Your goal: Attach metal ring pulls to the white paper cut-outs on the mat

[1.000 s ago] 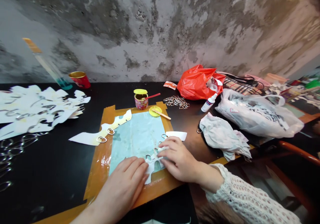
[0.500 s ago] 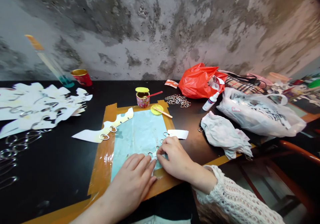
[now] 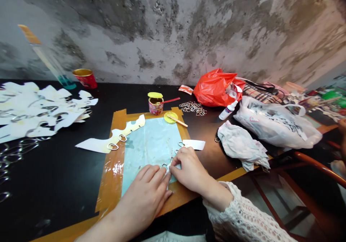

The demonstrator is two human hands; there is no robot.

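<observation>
While both hands cover most of it, the white cut piece [image 3: 168, 167] lies at five o'clock on the pale blue sheet [image 3: 148, 144], metal rings [image 3: 164, 165] along its upper edge. The left hand [image 3: 147, 189] lays its fingers flat and close together at its near end; the right hand [image 3: 190, 168] pinches it between thumb and forefinger. Brown tape [image 3: 110, 173] borders the sheet. From the sheet's middle, another white strip [image 3: 96, 145] with two rings points toward nine o'clock, an open tub [image 3: 156, 107] stands at twelve, a yellow lid [image 3: 170, 117] bearing a wooden stick [image 3: 180, 121] sits at one, a white bottle [image 3: 227, 111] at two and a crumpled cloth [image 3: 238, 141] at three, all about the black surface [image 3: 67, 173]
</observation>
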